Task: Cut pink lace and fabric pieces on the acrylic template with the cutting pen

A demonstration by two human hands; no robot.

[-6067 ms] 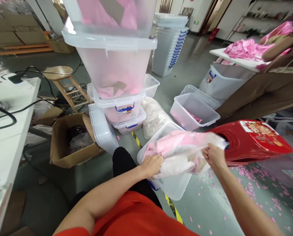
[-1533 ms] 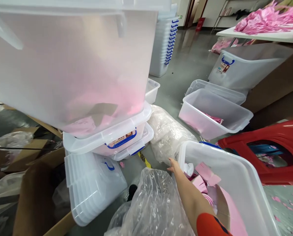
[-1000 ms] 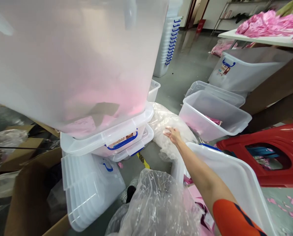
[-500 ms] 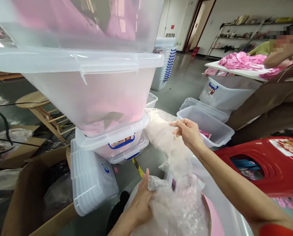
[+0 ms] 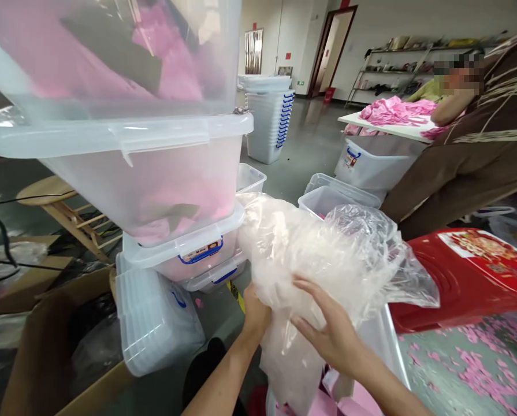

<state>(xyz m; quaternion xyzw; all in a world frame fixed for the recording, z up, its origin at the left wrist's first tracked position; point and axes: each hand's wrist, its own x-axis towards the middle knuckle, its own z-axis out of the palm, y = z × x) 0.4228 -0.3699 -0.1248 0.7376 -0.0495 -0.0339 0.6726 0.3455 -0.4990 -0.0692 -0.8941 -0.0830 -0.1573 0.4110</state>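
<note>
A large crumpled clear plastic bag (image 5: 301,248) spreads in front of me, over a translucent plastic bin (image 5: 382,341). My left hand (image 5: 257,309) is closed on the near left side of the bag, its fingertips partly hidden by the film. Against the bag's front lies my right hand (image 5: 330,323), thumb and fingers spread apart. Beneath the bag, pink pieces (image 5: 356,398) show at the bottom of the view; their material is hard to tell.
Stacked translucent bins (image 5: 154,179) with pink contents rise on the left, beside nested lids or bins (image 5: 158,318) and a cardboard box (image 5: 37,352). A red plastic stool (image 5: 466,289) stands right. Pink scraps (image 5: 487,352) litter the floor. A person in brown trousers (image 5: 453,173) stands nearby.
The bag has been lifted and spread out rightward across the bin. My right hand has come down and back onto it, and my left hand has closed on its side. Pink pieces now show below.
</note>
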